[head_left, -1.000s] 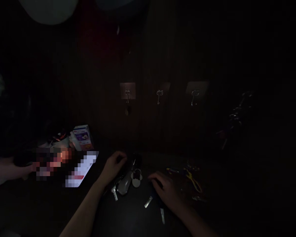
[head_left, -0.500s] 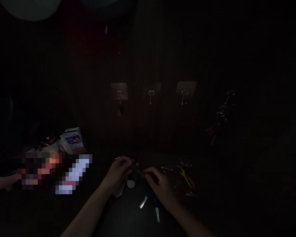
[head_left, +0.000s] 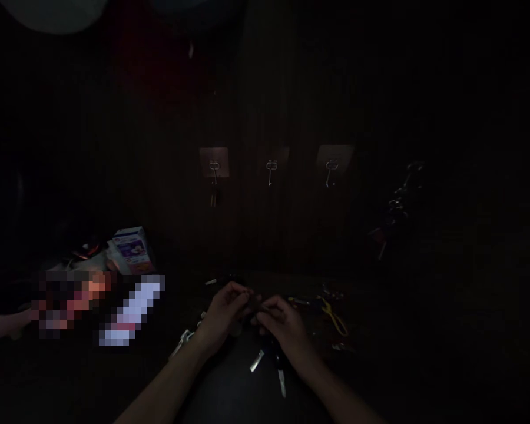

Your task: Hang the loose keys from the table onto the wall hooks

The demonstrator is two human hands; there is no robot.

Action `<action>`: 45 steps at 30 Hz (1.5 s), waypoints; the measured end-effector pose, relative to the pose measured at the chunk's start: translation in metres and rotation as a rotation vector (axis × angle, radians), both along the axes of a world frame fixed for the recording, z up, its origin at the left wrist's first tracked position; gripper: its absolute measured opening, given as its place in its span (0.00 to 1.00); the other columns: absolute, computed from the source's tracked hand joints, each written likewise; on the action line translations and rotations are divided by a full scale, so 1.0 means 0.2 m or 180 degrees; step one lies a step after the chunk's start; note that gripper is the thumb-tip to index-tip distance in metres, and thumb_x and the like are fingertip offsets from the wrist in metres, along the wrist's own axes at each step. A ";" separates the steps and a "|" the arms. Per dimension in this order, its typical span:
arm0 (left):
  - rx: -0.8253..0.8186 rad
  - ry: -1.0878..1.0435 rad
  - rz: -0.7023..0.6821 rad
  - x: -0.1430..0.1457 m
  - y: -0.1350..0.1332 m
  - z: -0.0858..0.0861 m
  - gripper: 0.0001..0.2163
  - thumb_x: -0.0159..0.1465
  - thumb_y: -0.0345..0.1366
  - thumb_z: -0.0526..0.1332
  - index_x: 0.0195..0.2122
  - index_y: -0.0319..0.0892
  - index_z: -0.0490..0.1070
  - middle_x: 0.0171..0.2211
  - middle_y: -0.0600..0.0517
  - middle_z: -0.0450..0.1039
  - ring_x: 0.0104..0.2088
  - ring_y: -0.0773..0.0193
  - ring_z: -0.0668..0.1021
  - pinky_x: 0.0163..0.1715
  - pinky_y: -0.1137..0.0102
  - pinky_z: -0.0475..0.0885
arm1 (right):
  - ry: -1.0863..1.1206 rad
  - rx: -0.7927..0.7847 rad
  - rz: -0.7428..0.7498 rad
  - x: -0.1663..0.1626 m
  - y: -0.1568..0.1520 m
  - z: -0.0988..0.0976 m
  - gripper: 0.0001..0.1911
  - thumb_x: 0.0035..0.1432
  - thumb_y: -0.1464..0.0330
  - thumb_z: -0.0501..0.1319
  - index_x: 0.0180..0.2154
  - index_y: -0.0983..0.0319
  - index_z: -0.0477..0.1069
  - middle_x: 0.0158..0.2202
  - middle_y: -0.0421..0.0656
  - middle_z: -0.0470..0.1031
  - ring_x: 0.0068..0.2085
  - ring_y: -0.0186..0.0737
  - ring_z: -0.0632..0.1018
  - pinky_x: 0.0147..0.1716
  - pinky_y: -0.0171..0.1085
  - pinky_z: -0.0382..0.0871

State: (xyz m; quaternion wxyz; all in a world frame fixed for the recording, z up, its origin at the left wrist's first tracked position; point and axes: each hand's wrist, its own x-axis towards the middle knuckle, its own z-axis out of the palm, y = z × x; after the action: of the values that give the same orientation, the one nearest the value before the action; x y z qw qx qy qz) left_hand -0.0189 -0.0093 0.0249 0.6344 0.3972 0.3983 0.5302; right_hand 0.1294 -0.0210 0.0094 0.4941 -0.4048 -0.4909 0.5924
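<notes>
In deep shadow, my left hand [head_left: 227, 311] and my right hand [head_left: 283, 324] meet over the dark surface. The fingers of both are pinched together around something small and dark, too dim to name. Under my right hand lies a dark-handled piece with a shiny blade-like end [head_left: 281, 383]. Just left of it is a short, flat metal strip [head_left: 257, 361]. Beside my left forearm is a shiny metal piece [head_left: 184, 338], partly covered by the arm. Yellow-handled pliers [head_left: 334, 318] rest to the right of my right hand.
Hooks [head_left: 271, 166] line the dark wall ahead, and a key bunch [head_left: 395, 206] hangs at right. To the left stand a printed box [head_left: 133, 250] and a bright pixelated area [head_left: 132, 312]. Another person's arm [head_left: 4, 325] reaches in at the left edge.
My left hand has moved right, close against my right hand. The metal piece by my left forearm now shows, and the round pale item between the hands is mostly covered.
</notes>
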 end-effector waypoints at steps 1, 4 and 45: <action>0.0005 -0.0039 -0.0046 0.00 0.00 0.00 0.10 0.52 0.39 0.67 0.29 0.41 0.68 0.37 0.50 0.75 0.41 0.60 0.77 0.35 0.72 0.70 | 0.0023 -0.0022 -0.0005 0.00 0.00 0.00 0.20 0.41 0.55 0.68 0.28 0.61 0.66 0.23 0.40 0.77 0.21 0.31 0.72 0.23 0.32 0.64; 0.0002 -0.0180 -0.0243 -0.01 0.00 0.00 0.08 0.54 0.38 0.65 0.30 0.41 0.68 0.38 0.49 0.75 0.36 0.63 0.78 0.33 0.72 0.69 | 0.0087 -0.0071 0.0001 0.00 0.00 0.00 0.19 0.42 0.56 0.68 0.28 0.61 0.66 0.23 0.40 0.76 0.21 0.31 0.71 0.23 0.31 0.63; 0.0108 -0.0225 0.0055 -0.08 0.01 0.08 0.09 0.54 0.42 0.66 0.29 0.41 0.74 0.37 0.50 0.75 0.36 0.63 0.76 0.34 0.72 0.68 | 0.0054 0.0166 -0.0305 0.06 0.04 0.03 0.17 0.48 0.54 0.63 0.27 0.62 0.72 0.22 0.40 0.74 0.22 0.33 0.69 0.23 0.33 0.60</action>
State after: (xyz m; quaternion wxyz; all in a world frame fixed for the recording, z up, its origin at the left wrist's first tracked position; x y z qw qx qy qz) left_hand -0.0354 -0.0066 0.0401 0.6366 0.3855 0.3700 0.5561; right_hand 0.1413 -0.0138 0.0157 0.5365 -0.4098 -0.4820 0.5585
